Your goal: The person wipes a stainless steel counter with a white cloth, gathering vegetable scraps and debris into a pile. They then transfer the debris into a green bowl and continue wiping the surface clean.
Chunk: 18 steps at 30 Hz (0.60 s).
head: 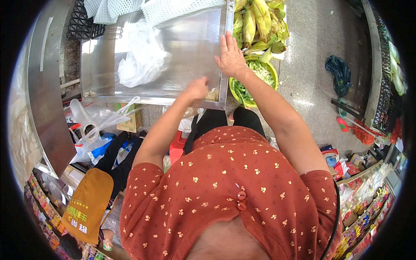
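Observation:
A stainless steel table [191,35] with a raised rim lies before me. My right hand [231,56] rests flat on its right rim, fingers stretched forward. Over the near right corner, my left hand [196,88] is curled and slightly blurred. Whether anything is in its fingers is hidden. Small pale scraps [213,94] lie in that corner, just right of the left hand. A crumpled clear plastic bag [143,55] sits on the left half of the table. White foam netting [182,9] lies along the far side.
Corn in husks [260,22] is piled to the table's right. A yellow-green basket [275,73] of leafy scraps stands below it on the floor. At left are a plastic film roll [79,113] and a person in a mustard apron [87,198]. A dark bag [338,73] lies at right.

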Motion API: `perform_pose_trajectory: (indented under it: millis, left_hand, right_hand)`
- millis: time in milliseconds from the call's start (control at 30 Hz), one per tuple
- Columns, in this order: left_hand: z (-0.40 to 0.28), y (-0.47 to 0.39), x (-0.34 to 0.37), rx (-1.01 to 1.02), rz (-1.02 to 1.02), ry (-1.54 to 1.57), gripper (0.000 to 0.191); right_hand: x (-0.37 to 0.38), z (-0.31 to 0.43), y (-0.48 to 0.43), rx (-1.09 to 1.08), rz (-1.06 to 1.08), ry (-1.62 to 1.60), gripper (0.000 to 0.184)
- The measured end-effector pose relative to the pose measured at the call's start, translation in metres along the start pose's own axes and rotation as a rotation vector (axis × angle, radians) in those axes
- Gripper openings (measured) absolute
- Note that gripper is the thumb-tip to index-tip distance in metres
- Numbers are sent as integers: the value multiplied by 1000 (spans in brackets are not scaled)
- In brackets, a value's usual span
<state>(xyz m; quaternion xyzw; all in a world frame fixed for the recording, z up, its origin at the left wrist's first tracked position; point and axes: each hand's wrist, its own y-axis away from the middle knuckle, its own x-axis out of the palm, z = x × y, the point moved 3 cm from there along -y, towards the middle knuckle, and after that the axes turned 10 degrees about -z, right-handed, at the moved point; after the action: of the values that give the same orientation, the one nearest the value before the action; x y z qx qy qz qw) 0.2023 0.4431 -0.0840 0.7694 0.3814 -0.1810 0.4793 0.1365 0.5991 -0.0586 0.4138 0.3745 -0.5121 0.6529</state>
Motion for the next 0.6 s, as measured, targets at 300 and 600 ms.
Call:
perform_pose_trajectory:
  millis: [300,600]
  left_hand:
    - [-21,-4,21,93,161,55,29]
    - [-5,-15,20,-191,390,712,29]
  right_hand:
    - [-1,0,1,-12,-19,-27,75]
    - [-2,1,1,-6,-27,-17,75]
